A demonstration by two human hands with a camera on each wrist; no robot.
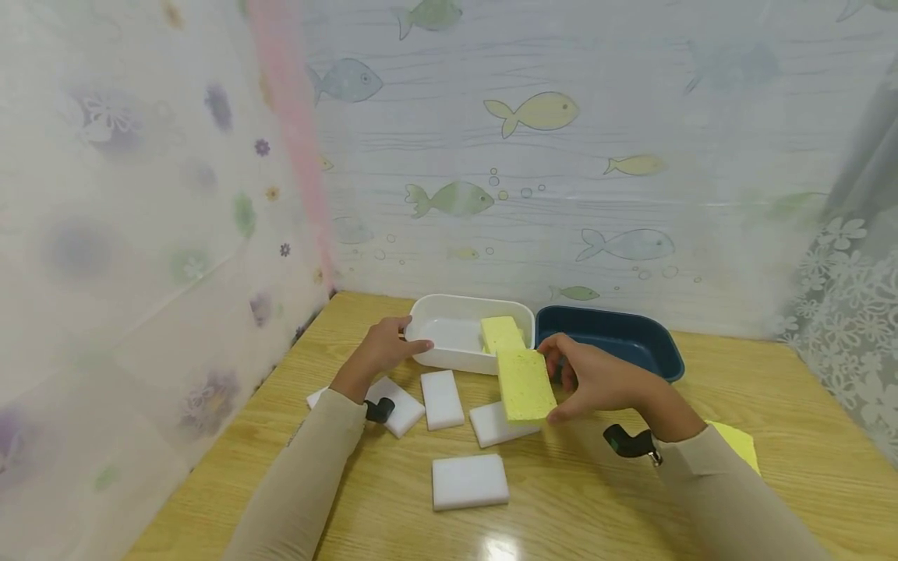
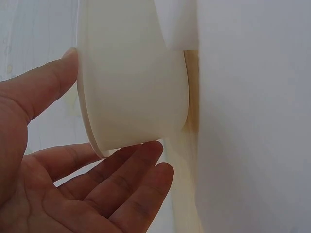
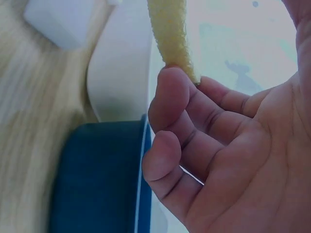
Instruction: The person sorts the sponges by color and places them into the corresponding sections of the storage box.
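My right hand (image 1: 596, 378) pinches a yellow sponge (image 1: 526, 386) by its right edge, thumb at the near corner. The sponge is held up in front of the white plastic tub (image 1: 445, 358) and overlaps a white sponge block (image 1: 491, 427) in the head view. Inside the tub, at its right end, lies more yellow sponge (image 1: 500, 332). My left hand (image 1: 386, 344) holds the tub's left end. In the left wrist view its thumb (image 2: 65, 70) is against the rim, with the fingers spread around the end wall.
A dark blue tub (image 1: 655, 347) stands right beside the white one. Several white blocks (image 1: 470, 481) lie scattered on the wooden table (image 1: 575, 499) before the tubs. A yellow piece (image 1: 740, 446) shows beyond my right sleeve. Fish-patterned curtain (image 1: 456, 257) hangs behind.
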